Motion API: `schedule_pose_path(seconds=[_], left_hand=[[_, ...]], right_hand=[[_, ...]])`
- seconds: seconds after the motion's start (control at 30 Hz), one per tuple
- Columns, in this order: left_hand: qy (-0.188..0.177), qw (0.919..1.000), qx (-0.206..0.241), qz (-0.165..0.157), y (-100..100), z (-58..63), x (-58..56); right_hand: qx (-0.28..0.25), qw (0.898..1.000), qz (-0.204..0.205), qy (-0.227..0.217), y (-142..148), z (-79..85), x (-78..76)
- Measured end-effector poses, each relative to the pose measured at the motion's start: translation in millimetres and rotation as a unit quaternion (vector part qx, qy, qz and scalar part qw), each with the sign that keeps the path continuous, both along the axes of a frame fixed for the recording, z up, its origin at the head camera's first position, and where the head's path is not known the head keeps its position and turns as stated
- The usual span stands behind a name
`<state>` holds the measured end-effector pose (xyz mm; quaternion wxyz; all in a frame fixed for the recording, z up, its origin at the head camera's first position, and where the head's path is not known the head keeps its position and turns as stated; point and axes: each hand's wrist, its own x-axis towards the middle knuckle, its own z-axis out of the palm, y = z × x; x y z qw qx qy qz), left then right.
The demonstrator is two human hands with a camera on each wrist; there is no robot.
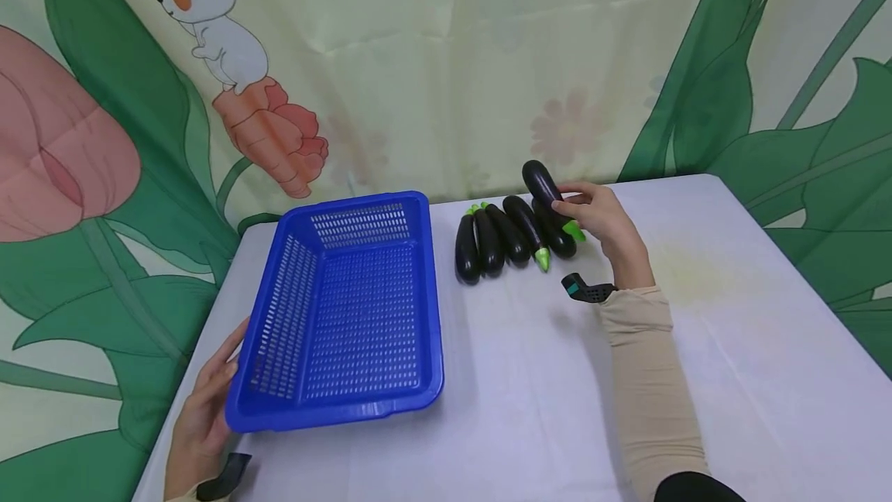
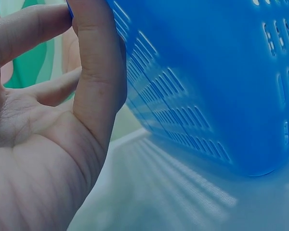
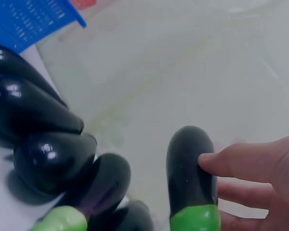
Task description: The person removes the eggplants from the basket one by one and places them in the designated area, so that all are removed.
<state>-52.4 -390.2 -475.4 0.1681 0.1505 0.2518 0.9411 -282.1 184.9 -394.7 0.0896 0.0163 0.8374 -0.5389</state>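
My right hand (image 1: 602, 219) pinches a dark purple eggplant (image 1: 541, 183) with a bright green cap, thumb on one side and fingers on the other. In the right wrist view the held eggplant (image 3: 190, 166) stands apart from the others, cap toward the camera. Several more eggplants (image 1: 491, 242) lie in a row on the table, just left of and below that hand. My left hand (image 1: 202, 417) holds the left side of a blue plastic basket (image 1: 334, 411) at its rim. The left wrist view shows a thumb or finger (image 2: 98, 62) against the basket's outer wall; the fingertips are partly hidden.
A white cloth covers the table (image 1: 530, 393), whose back edge meets a printed curtain (image 1: 446, 84) with leaves and a cartoon animal. The slotted basket stands left of the eggplants, its inside facing up. A black wrist camera (image 1: 588, 289) sits on the right wrist.
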Motion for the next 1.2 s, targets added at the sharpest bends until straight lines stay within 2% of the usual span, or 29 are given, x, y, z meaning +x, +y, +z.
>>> schedule_pose_path(seconds=[0.13, 0.3, 0.47, 0.67, 0.83, 0.93, 1.2], left_hand=[[-0.001, 1.0, -0.008, -0.003, -1, 0.0, 2.0], [-0.007, 0.9998, -0.013, 0.014, -2, 4.2, 1.8], [-0.019, 0.9998, -0.005, 0.01, -3, 3.7, 0.5], [0.01, 0.9999, 0.006, -0.011, -3, -1.2, -2.9], [0.058, 0.998, -0.007, -0.024, -2, -5.1, -6.5], [0.06, 0.9978, -0.005, -0.028, -1, -6.0, -6.2], [0.057, 0.9982, -0.004, -0.017, -3, -3.0, -5.7]], right_hand=[[0.006, 1.0, -0.022, -0.001, 6, -6.3, -2.1], [0.03, 0.998, -0.048, -0.009, 14, -13.5, -7.3], [0.056, 0.997, -0.052, -0.023, 20, -21.2, -12.7], [0.081, 0.995, -0.041, -0.032, 26, -32.2, -14.6], [0.074, 0.995, -0.05, -0.053, 28, -41.5, -17.1], [0.07, 0.994, -0.055, -0.067, 27, -45.2, -18.6], [0.102, 0.992, -0.038, -0.062, 26, -44.6, -20.1]])
